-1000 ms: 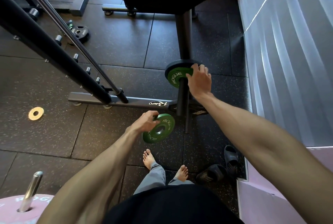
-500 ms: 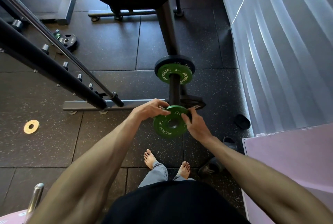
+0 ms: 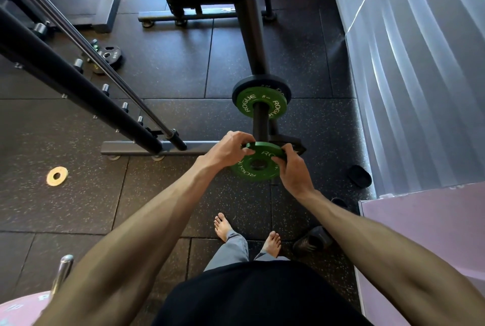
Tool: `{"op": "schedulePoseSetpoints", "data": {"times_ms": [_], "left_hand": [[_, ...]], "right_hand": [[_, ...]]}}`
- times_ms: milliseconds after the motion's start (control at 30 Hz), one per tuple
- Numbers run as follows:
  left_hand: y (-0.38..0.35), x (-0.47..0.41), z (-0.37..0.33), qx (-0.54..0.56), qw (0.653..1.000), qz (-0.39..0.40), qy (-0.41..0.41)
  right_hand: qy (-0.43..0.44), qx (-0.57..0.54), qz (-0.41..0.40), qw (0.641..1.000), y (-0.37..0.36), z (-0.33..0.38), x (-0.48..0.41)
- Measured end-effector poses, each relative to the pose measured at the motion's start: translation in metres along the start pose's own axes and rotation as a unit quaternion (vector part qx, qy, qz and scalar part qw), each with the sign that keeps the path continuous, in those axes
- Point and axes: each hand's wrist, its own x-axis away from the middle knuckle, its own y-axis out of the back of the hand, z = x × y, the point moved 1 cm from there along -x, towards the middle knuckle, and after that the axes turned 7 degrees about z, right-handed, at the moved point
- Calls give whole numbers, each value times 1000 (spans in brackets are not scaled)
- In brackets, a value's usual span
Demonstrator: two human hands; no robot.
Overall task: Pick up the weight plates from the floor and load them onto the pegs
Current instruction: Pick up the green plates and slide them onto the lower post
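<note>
The left hand (image 3: 231, 151) and right hand (image 3: 291, 168) clamped curled fingers on opposite rims of a green Rogue plate (image 3: 245, 171), held between them just before the peg (image 3: 260, 121). Loading seemed underway. Next, its hole would need centring on the peg's tip.

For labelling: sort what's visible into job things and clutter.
Job: round green metal weight plate in left hand and right hand; black steel peg; loaded green plate; small yellow floor plate.
Clutter: black rubber sandal; chrome barbell.
</note>
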Motion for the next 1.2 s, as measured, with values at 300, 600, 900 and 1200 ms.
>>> {"op": "schedulePoseSetpoints", "data": {"times_ms": [300, 600, 900, 1200], "left_hand": [[-3, -11, -1, -39, 997, -55, -34], [17, -48, 0, -175, 970, -170, 14], [30, -95, 1, -114, 969, -205, 76], [8, -42, 38, -56, 968, -80, 230]], "right_hand": [[2, 49, -46, 998, 10, 8, -12], [-35, 145, -74, 986, 32, 34, -78], [-99, 154, -78, 980, 39, 40, -132], [-262, 158, 81, 949, 5, -10, -71]]}}
